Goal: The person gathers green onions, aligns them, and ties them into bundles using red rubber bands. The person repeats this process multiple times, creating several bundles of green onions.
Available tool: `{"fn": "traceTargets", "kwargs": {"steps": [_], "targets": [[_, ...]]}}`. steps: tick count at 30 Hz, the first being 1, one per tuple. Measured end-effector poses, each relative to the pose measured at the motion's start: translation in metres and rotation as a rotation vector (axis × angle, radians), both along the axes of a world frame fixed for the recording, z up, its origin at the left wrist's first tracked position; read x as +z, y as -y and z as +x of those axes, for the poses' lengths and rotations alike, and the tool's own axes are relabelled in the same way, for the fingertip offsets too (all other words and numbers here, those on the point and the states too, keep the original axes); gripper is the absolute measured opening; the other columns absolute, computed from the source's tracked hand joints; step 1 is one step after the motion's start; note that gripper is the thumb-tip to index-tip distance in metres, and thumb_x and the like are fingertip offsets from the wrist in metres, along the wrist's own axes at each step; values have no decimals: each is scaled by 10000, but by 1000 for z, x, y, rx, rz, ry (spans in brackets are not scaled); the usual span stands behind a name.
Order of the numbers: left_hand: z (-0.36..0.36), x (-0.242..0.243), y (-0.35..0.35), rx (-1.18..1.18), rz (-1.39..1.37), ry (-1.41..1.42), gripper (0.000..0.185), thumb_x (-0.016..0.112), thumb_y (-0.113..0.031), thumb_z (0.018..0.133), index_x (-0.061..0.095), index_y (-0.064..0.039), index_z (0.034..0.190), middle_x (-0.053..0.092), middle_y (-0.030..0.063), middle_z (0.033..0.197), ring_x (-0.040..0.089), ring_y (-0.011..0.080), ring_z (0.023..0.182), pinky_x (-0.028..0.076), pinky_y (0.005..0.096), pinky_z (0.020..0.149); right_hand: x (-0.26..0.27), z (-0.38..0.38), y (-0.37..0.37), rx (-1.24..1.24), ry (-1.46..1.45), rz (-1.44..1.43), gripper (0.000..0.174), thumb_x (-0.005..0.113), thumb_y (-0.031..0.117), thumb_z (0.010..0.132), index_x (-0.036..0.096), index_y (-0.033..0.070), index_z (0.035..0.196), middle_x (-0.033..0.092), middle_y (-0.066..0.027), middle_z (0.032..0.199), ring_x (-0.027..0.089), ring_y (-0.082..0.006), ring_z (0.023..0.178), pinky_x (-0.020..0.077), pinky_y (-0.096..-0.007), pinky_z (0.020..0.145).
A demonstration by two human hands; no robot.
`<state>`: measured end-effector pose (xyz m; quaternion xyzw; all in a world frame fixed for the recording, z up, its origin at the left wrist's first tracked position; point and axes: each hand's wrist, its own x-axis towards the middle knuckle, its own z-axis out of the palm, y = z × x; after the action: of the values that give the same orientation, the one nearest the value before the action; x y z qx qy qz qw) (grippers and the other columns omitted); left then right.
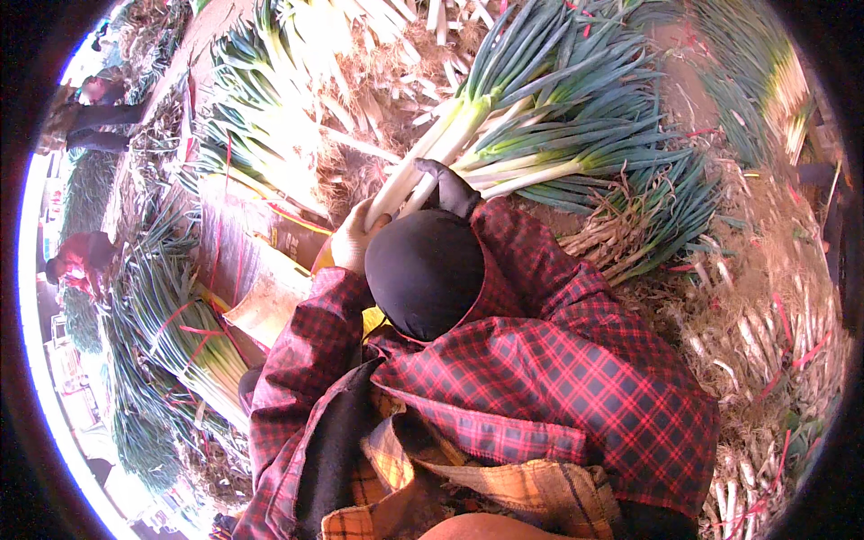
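Several long white leek stalks [432,142] with green leaves slant up and right from my hands. My left hand [352,236], in a pale glove, closes around their lower ends. Against the side of the same stalks is my right hand [453,190], in a dark glove, its fingers curled over a stalk. Just right of it lies a pile of leeks [580,162], leaves pointing right. A black rounded form [425,273], perhaps a covered knee, hides part of both hands and the stalk ends.
Bright leeks [270,128] lie in a row at the upper left. Trimmed roots and stalk pieces [378,115] litter the ground ahead. Tied leeks [196,324] lie left, near a bent sheet [270,297]. Root-end bundles [763,358] line the right. Two people [84,260] work far left.
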<state>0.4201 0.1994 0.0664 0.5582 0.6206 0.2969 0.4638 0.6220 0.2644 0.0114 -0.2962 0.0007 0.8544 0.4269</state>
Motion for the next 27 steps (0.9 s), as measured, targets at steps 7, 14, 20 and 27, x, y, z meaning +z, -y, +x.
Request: {"fn": "traceTargets", "kwargs": {"steps": [7,14,20,27], "targets": [[-5,-11,12,75,50,266,431,725,-192,922,604,-70,1318,725,125,1088,688,189,979,545,324,875,-1,3,-25,-410,-107,177,428,555,336,1007,545,33,1310,639,-133,1259,591,-315,1203,444,-518,1065],[-35,45,26,-159,255,-114,555,693,-305,946,501,-57,1404,658,174,1246,644,266,1150,503,378,989,62,-6,-32,-129,-170,939,458,553,299,1015,508,35,1386,633,-112,1267,598,-257,1136,463,-456,1044],[-61,76,52,-46,270,82,606,757,-320,868,529,-120,1393,681,160,1194,670,310,1103,512,406,951,170,-66,-41,236,-293,773,544,550,328,1022,415,64,1479,550,-137,1408,542,-332,1290,429,-525,1111],[-172,119,77,-22,205,218,708,768,-447,874,500,-33,1382,661,130,1195,636,239,1115,499,386,978,237,-242,-54,801,-146,907,529,486,312,1055,451,-57,1432,657,-169,1258,656,-257,1141,560,-410,954]]}}
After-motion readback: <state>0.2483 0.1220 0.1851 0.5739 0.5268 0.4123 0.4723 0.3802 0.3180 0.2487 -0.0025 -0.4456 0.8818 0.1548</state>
